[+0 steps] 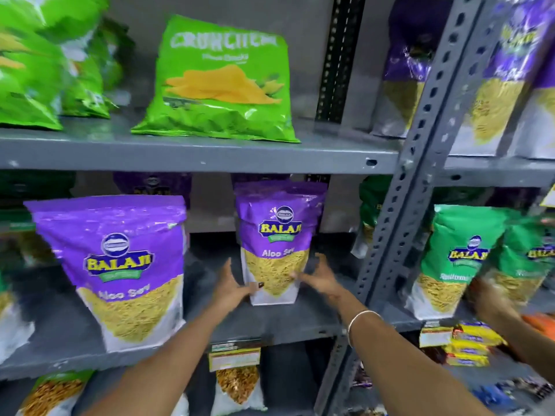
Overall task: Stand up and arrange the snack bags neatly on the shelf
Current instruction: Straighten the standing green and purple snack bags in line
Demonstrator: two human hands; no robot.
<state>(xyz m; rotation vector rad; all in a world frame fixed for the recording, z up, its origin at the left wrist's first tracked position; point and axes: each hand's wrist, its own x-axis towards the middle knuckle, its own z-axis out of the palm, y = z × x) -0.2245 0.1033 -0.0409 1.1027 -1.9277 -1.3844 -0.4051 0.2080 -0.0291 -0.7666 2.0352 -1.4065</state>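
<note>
A purple Balaji Aloo Sev bag (277,235) stands upright toward the back of the middle shelf (270,325). My left hand (231,285) is at its lower left corner, fingers spread, with the thumb touching the bag's front. My right hand (318,277), with a bangle on the wrist, is at its lower right corner; one fingertip rests on the bag and the other fingers are apart. A larger-looking purple Aloo Sev bag (120,265) stands upright nearer the front on the left. More purple bags show dimly behind both.
A green Crunchem bag (222,82) leans on the upper shelf (210,154). A slotted grey upright (420,145) splits the bays. Right of it stand green Balaji bags (459,259), with another person's hand (492,298) on one. Purple bags are above them and small packets below.
</note>
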